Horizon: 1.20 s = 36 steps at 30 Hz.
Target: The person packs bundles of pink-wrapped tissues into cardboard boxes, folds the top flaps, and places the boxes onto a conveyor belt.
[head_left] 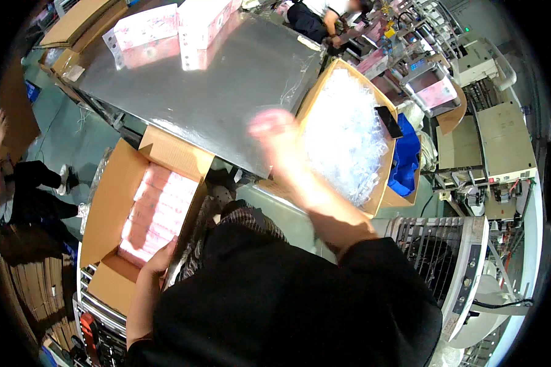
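An open brown carton [107,202] stands at my left, with rows of pink-and-white packs [156,211] inside. My left hand [160,258] is at its near right corner, against the nearest packs. Most of its fingers are hidden, so its grip does not show. My right hand [274,127] is stretched out over the right part of the dark metal table [196,92]. Motion smears its fingers, and whether it holds anything cannot be made out. Pink-and-white printed packs [147,30] stand at the table's far left, beside a similar white-and-pink stack [205,24].
Right of the table, a carton [317,98] holds crumpled clear plastic [346,140]; a dark phone [389,122] lies at its edge. Nearby are a blue bag [405,159] and a large fan [434,251]. Other people are at the far side and far left.
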Each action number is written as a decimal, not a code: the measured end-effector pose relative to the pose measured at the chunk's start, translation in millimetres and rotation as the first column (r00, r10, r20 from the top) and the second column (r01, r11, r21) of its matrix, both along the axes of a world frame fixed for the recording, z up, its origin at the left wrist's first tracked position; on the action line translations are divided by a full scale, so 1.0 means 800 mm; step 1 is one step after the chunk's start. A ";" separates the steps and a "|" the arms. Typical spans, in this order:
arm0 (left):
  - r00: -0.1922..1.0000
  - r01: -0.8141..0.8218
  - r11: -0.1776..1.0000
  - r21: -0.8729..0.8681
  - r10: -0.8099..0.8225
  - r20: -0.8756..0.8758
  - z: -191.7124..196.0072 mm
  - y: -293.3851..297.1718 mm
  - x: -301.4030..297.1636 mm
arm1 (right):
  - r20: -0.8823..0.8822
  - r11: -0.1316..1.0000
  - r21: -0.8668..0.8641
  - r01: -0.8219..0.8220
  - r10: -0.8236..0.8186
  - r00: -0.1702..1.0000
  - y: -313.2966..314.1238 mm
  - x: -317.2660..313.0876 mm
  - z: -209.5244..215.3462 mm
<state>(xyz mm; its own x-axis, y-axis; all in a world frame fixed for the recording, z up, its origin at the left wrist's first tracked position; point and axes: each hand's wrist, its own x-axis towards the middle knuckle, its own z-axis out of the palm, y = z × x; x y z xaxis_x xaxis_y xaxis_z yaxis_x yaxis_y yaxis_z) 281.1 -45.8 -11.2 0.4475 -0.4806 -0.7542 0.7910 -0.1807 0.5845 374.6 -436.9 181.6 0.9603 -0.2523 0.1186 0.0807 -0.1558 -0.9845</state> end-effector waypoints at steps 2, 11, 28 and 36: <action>0.999 -0.021 0.998 -0.054 0.019 -0.045 0.085 -0.041 0.003 | 0.234 0.986 -0.081 -0.144 0.159 0.959 0.134 0.006 -0.040; 0.972 -0.118 0.969 0.215 0.067 0.227 0.087 -0.030 -0.021 | 0.159 0.767 -0.260 -0.587 0.633 0.757 0.156 0.001 -0.086; 0.940 -0.038 0.982 0.187 -0.028 0.339 0.069 -0.028 -0.011 | 0.028 0.450 -0.832 0.324 -0.550 0.835 -0.279 -0.044 -0.096; 0.632 -0.465 0.855 -0.232 0.504 0.589 0.133 -0.079 0.031 | -0.139 0.833 0.177 -0.524 0.548 0.825 0.090 0.067 -0.048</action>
